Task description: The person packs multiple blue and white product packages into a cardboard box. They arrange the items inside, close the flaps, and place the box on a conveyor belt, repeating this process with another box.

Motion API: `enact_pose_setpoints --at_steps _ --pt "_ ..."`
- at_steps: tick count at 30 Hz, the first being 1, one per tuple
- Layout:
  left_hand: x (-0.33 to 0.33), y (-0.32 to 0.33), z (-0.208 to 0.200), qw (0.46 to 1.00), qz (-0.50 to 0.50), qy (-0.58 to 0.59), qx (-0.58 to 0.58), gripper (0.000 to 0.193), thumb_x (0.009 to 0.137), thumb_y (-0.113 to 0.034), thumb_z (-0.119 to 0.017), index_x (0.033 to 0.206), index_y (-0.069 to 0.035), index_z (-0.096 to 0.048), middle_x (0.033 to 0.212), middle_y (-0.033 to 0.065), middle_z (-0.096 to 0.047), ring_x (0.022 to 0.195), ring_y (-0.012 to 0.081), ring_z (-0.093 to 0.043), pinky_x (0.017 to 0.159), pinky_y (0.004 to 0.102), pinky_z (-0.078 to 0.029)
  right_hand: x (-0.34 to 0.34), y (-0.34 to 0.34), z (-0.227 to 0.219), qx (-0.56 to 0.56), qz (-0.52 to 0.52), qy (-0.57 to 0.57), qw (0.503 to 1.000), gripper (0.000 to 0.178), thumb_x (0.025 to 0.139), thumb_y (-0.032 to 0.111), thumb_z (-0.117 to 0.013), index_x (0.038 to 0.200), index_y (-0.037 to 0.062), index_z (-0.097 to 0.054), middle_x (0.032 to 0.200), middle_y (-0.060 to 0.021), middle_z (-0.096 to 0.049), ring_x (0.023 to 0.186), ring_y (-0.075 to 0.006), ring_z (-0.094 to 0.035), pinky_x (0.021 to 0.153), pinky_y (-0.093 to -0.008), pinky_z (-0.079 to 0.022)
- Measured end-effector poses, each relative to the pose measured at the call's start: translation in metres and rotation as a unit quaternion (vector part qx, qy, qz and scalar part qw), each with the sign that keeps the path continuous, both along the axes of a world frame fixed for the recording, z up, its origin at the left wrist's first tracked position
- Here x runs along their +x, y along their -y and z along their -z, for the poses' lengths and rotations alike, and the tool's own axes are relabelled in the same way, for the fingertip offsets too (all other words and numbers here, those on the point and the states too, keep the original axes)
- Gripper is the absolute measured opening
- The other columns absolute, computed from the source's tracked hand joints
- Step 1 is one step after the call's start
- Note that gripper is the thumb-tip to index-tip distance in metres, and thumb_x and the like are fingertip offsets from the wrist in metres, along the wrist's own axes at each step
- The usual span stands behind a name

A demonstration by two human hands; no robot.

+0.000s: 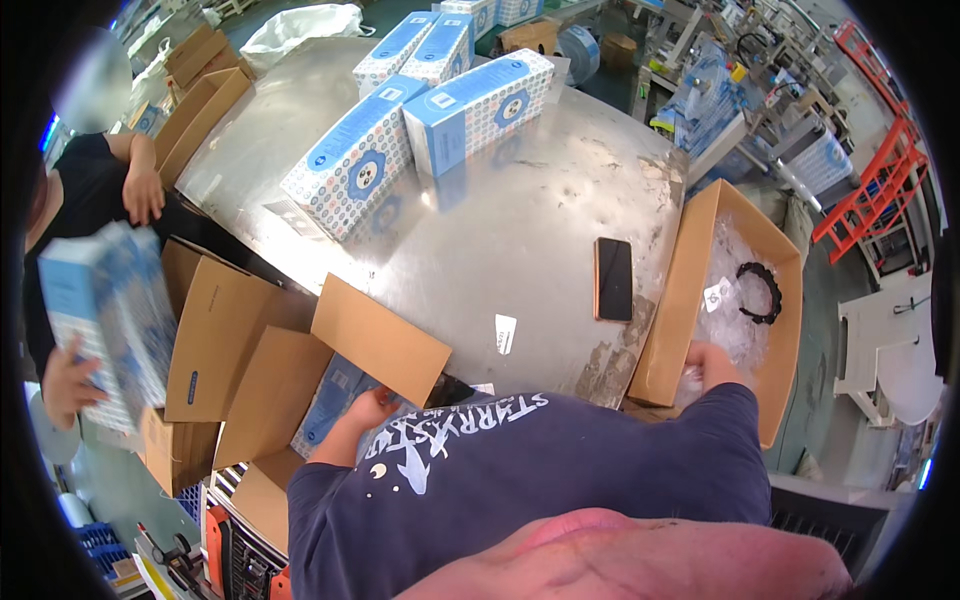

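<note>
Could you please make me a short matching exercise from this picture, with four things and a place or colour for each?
Things:
1. Left hand
2. Ladder
3. Right hand
4. Phone

Places or colours:
A. Reaching into the right-hand carton of clear plastic
B. Lying on the metal table
C. At the left-hand carton with blue packages
D. Red

Pairs: 1-C, 2-D, 3-A, 4-B
</note>
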State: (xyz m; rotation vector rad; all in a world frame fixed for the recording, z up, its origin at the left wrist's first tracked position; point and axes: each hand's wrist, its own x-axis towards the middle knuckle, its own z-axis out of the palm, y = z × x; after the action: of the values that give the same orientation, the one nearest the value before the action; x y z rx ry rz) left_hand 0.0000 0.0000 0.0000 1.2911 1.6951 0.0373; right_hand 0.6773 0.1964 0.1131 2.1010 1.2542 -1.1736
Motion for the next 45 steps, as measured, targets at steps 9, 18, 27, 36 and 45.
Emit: enact_pose_setpoints --at_steps 9,18,27,36,45 --pt "-0.072 0.022 -0.051 0.972 -0.151 0.065 0.169 0.044 0.085 -0.017 -0.066 0.124 0.0 -0.054 0.115 0.0149 -0.063 0.104 0.0226 -0.061 0.088 0.0335 -0.05 -0.08 -0.012 -0.206 0.468 -0.02 -0.085 0.88 0.02 0.084 0.023 -0.063 0.093 0.0049 -0.067 0.078 -0.004 -0.065 0.069 -0.0153 -0.059 0.06 -0.0303 -0.046" --pt "0.033 0.019 -0.243 0.818 -0.219 0.459 0.269 0.05 0.09 -0.016 -0.062 0.135 -0.009 -0.043 0.122 0.0085 -0.056 0.105 0.0172 -0.057 0.084 0.0322 -0.05 -0.458 0.096 -0.144 0.081 -0.189 -0.562 0.801 0.029 0.084 0.023 -0.068 0.106 0.0043 -0.064 0.089 -0.0026 -0.064 0.076 -0.0113 -0.061 0.058 -0.0253 -0.052" --pt "-0.047 0.123 -0.231 0.684 -0.467 0.434 0.355 0.02 0.086 -0.013 -0.067 0.103 -0.006 -0.058 0.095 0.0052 -0.066 0.085 0.0141 -0.064 0.065 0.0276 -0.055 -0.549 0.125 -0.138 -0.129 -0.2 -0.663 0.71 0.052 0.092 0.02 -0.058 0.138 0.0097 -0.037 0.102 -0.0125 -0.061 0.082 -0.0235 -0.066 0.065 -0.0328 -0.057" --pt "-0.095 0.144 -0.205 0.736 -0.486 0.389 0.265 0.029 0.09 -0.025 -0.063 0.111 -0.006 -0.059 0.099 0.0074 -0.064 0.089 0.0181 -0.064 0.07 0.0302 -0.055 -0.56 0.097 -0.11 -0.147 -0.168 -0.648 0.728 0.033 0.093 0.022 -0.057 0.121 0.0041 -0.053 0.095 -0.0085 -0.063 0.079 -0.02 -0.066 0.066 -0.0326 -0.058" --pt "-0.066 -0.031 -0.288 0.911 -0.042 -0.124 0.391 0.052 0.082 -0.031 -0.069 0.126 -0.008 -0.055 0.125 0.0134 -0.057 0.114 0.0301 -0.054 0.096 0.0359 -0.044 -0.503 0.045 -0.132 0.208 -0.532 -0.466 0.675 0.054 0.086 0.03 -0.064 0.134 0.0105 -0.046 0.097 -0.0109 -0.064 0.082 -0.0191 -0.061 0.073 -0.0323 -0.05"
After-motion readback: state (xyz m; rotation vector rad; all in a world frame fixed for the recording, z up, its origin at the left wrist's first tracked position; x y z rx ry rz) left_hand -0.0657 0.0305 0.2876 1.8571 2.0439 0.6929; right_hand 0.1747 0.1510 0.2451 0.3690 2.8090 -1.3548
